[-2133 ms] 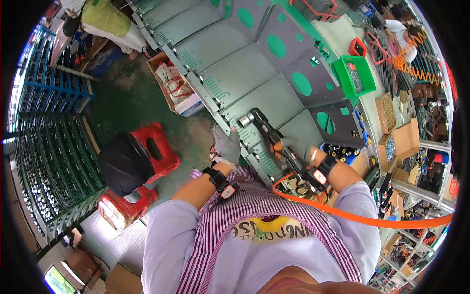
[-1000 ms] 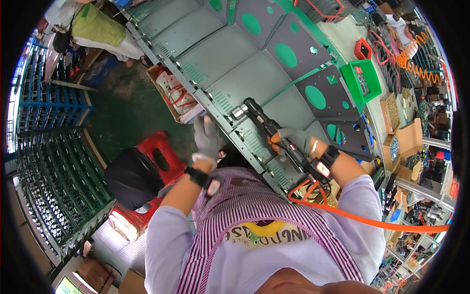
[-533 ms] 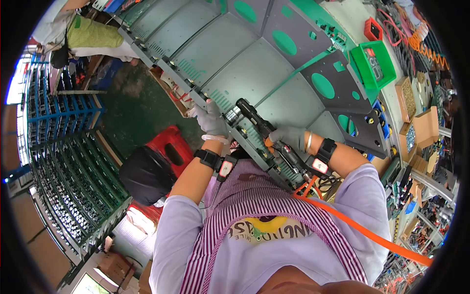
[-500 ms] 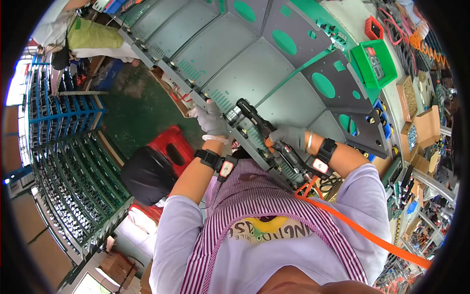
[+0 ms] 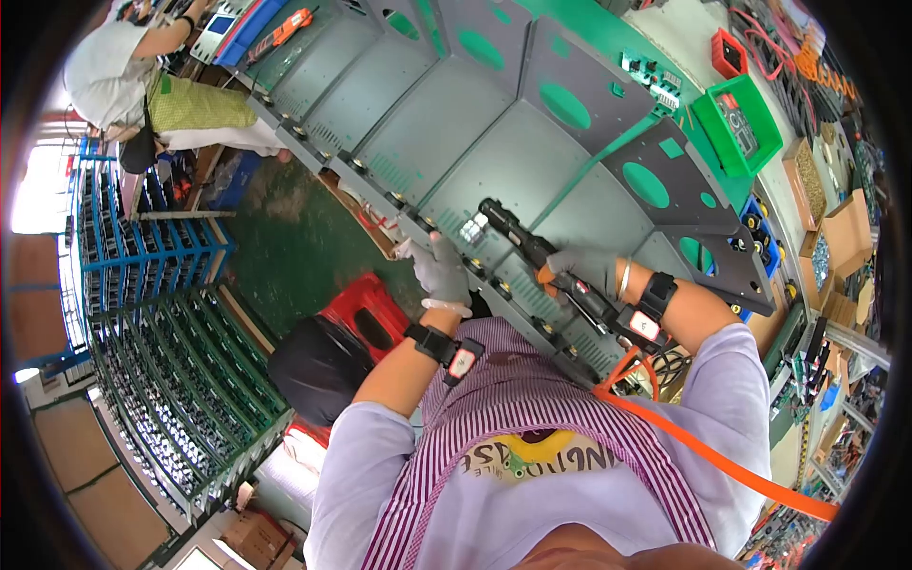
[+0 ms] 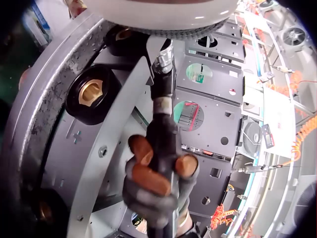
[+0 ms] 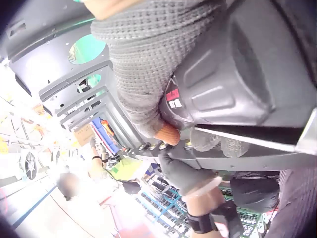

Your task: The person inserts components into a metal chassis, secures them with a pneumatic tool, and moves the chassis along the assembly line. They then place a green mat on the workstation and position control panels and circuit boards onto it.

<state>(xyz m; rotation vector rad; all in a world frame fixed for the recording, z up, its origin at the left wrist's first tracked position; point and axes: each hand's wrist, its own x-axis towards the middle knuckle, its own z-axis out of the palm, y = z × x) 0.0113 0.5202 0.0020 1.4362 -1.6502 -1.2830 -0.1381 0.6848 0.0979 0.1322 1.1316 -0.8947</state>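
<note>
My right hand [image 5: 584, 271], in a grey glove with orange-brown fingertips, grips a black air ratchet wrench [image 5: 522, 242] by its body. A silver socket [image 5: 473, 228] sits on the tool's head, just inside the front rail [image 5: 508, 309] of a grey metal cabinet. In the left wrist view the right fingers [image 6: 143, 183] wrap round the wrench. My gloved left hand [image 5: 442, 271] lies at the rail's outer side, fingertips on its edge, beside the socket. Black round knobs with brass centres [image 6: 91, 94] line the rail. In the right wrist view the left hand [image 7: 185, 173] shows below the rail.
An orange hose [image 5: 703, 451] trails right from the tool. A green bin [image 5: 736, 123] stands behind the cabinet's dividers [image 5: 646, 171]. Left are a red stool [image 5: 366, 313], a black-covered seat [image 5: 318, 370] and green racks [image 5: 190, 380]. Another person [image 5: 114, 76] is at far left.
My left hand, lifted off the rail a second ago, has come back to it. The right hand keeps holding the wrench, whose socket has shifted slightly inward from the rail. The whole view has swung.
</note>
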